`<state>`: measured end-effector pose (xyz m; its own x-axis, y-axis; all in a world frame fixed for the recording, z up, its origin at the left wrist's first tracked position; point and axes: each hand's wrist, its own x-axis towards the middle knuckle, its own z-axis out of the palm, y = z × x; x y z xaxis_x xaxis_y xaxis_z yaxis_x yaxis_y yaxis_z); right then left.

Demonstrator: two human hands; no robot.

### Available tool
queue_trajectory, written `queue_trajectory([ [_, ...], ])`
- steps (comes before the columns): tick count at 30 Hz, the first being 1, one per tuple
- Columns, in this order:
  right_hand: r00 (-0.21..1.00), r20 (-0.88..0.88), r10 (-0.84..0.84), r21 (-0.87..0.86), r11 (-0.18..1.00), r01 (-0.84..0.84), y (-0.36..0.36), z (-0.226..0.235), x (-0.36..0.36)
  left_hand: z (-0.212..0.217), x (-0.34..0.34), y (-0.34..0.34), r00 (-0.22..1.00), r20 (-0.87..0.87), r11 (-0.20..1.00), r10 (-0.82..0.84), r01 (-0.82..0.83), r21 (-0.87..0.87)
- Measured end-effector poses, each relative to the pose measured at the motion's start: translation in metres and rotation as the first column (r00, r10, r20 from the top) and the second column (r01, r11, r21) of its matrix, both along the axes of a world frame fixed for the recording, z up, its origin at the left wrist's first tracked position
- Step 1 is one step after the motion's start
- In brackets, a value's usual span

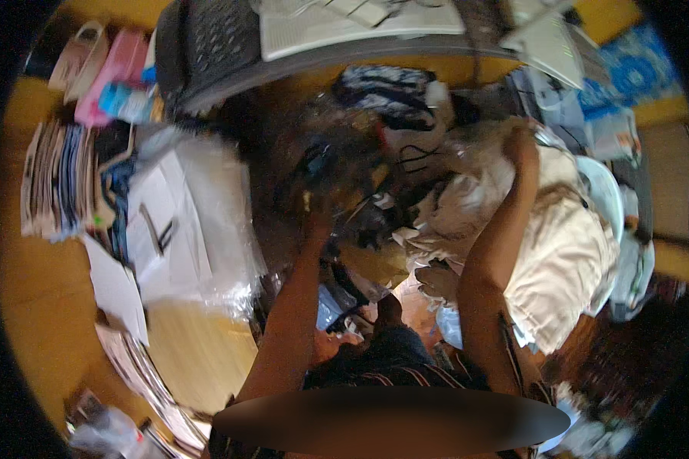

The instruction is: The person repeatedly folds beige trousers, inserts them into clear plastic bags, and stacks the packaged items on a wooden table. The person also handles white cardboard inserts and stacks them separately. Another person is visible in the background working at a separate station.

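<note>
My left hand (316, 223) reaches forward into a dark, blurred heap (337, 164), which looks like a clear plastic bag with small mixed items in it. Its fingers are smeared by motion, so whether they grip anything is unclear. Farther right, my right hand (520, 141) is at the far edge of a big pile of crumpled cream cloth (563, 252). Its fingers are also blurred and partly lost against the cloth. A thin black cord (419, 158) lies between the two hands. Behind it is a dark blue and white patterned cloth item (386, 90).
Papers and clear plastic sheeting (222, 206) lie to the left, with a pen (165, 237) on top. A stack of folders (65, 180) stands beyond them. A dark appliance with a keypad (214, 46) spans the far side. A pale blue tub (601, 191) sits at the right.
</note>
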<state>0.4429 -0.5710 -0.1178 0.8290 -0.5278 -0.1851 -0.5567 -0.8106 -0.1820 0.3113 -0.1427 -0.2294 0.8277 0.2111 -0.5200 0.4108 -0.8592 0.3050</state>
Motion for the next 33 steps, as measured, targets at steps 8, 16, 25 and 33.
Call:
queue_trajectory([
  [8, 0.929, -0.186, 0.319, -0.120, 0.931, -0.344, -0.010, -0.101, 0.069, -0.050, -0.098, -0.003, 0.707, 0.375, 0.797, 0.600, -0.568, -0.204],
  [16, 0.860, -0.024, 0.510, -0.219, 0.836, -0.502, -0.019, -0.120, 0.007, -0.074, -0.186, 0.035, 0.647, 0.440, 0.709, 0.623, -0.704, 0.031],
  [25, 0.734, -0.001, 0.679, -0.323, 0.695, -0.643, -0.005, -0.113, -0.164, -0.146, -0.261, 0.058, 0.790, 0.351, 0.794, 0.502, -0.582, 0.175],
  [33, 0.699, -0.078, 0.711, -0.396, 0.621, -0.676, 0.010, -0.134, -0.238, -0.217, -0.295, 0.082, 0.885, 0.330, 0.899, 0.328, -0.400, 0.181],
])
